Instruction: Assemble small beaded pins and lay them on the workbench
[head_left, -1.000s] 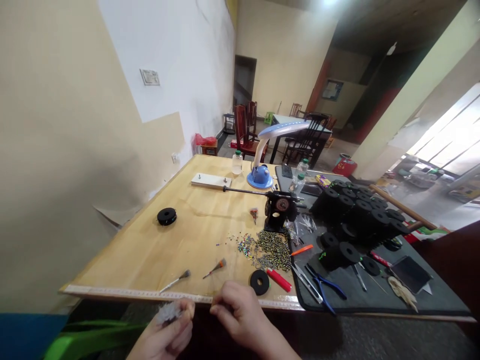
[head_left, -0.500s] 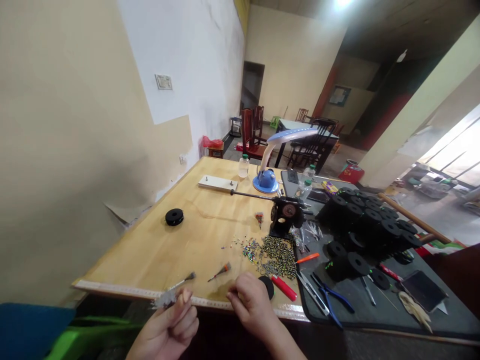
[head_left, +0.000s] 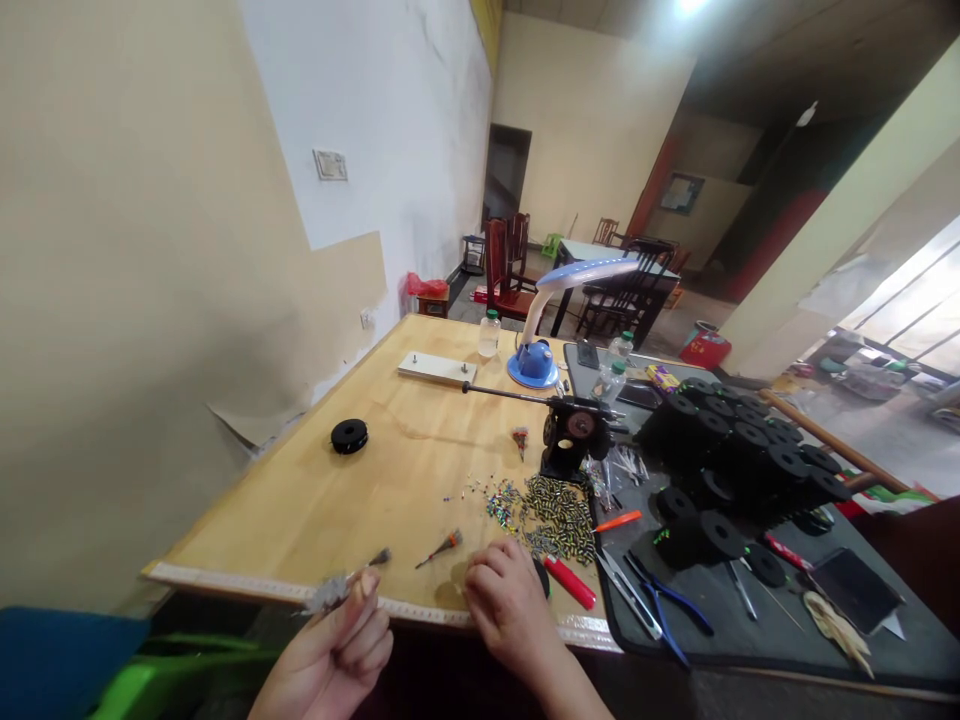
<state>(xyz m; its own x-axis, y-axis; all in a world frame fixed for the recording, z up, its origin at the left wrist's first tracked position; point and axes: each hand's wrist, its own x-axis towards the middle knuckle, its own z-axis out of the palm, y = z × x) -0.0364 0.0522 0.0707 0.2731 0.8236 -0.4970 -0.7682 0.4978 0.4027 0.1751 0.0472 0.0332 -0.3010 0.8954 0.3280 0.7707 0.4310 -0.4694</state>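
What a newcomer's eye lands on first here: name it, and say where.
Probably the heap of black spools on the dark mat, to the right, and the blue lamp standing toward the table's back. Next comes the spread of tiny striped pieces beyond the right hand. The left hand holds a greyish clump at the near edge.

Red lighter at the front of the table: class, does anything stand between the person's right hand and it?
Yes. A black disc lies between the right hand and the red lighter. The hand hides most of the disc; whether they touch, I cannot tell.
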